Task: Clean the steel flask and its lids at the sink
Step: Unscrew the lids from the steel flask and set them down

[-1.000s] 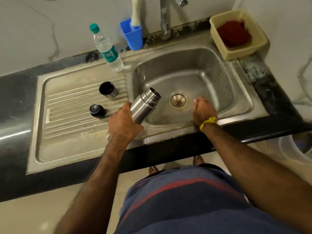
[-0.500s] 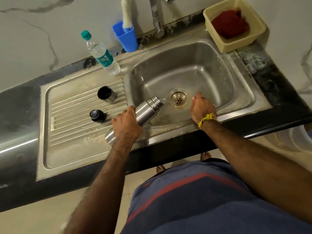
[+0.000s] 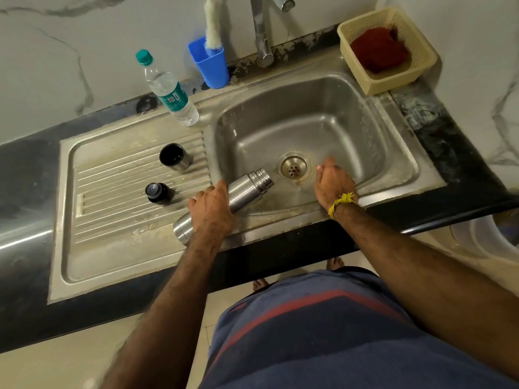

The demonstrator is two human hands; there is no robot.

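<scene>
Fingers (image 3: 196,202) of the left hand (image 3: 212,211) were wrapped round the middle of the steel flask (image 3: 244,192), grasping it; the flask lay tilted low across the front edge of the sink (image 3: 393,153), its open threaded mouth out past the fingers over the basin, its base back towards the person over the rim. Just beyond the mouth sat the drain (image 3: 294,167). On the far side of the drain from those fingers, the right hand (image 3: 332,183) reached into the basin, a yellow thread (image 3: 343,202) round its wrist; its fingers pointed down at the basin floor and were partly blurred, so I cannot tell whether they were clenched or loose. To the left of the grasping fingers, on the ribbed drainboard (image 3: 112,209), stood the black inner lid (image 3: 157,192), and farther off the steel cup lid (image 3: 174,157), mouth up. Well beyond stood a water bottle (image 3: 168,91), a blue cup (image 3: 212,66) with a brush (image 3: 212,23), the tap (image 3: 262,32) and a cream basket (image 3: 421,66) with a red cloth (image 3: 377,49)
</scene>
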